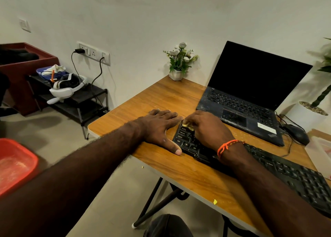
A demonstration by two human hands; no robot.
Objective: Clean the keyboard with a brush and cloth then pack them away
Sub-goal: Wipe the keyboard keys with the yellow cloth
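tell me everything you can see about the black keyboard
The black plastic keyboard lies flat along the near right of the wooden table, in front of the laptop, with white-lettered keys such as Ctrl and Alt. The right hand presses a small yellow cloth on its left end; the left hand rests flat against its left edge.

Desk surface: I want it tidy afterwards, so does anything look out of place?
Yes. A small yellow scrap lies near the desk's front edge, another yellow bit on the floor, and pale specks dot the wood.
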